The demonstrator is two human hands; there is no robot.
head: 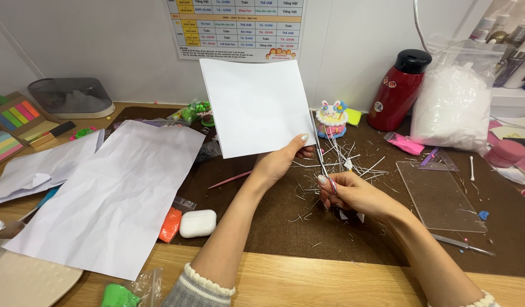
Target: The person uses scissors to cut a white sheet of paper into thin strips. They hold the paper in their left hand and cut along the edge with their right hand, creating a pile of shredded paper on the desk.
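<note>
While your left hand pinched the lower right edge of a white square sheet and held it upright above the counter, your right hand was closed around the handles of a small pair of scissors. Your left grip was shut on the paper, thumb on the near face and the remaining fingers hidden behind it. The blades pointed up and away from you, running along the sheet's right edge; whether they were biting into the paper or only lying against it, you could not have told from this view.

Under both hands lay a dark brown mat, littered with thin white paper slivers just beyond your right hand. A large creased sheet of white paper covered the left part of the mat and counter, and beside its lower right corner sat a white earbud case, touching an orange clay packet. Behind the slivers stood a small rabbit figurine. Further right were a red flask with a black cap and a clear bag of white filling, close together. A clear plastic plate rested on the mat to the right of your right hand.
</note>
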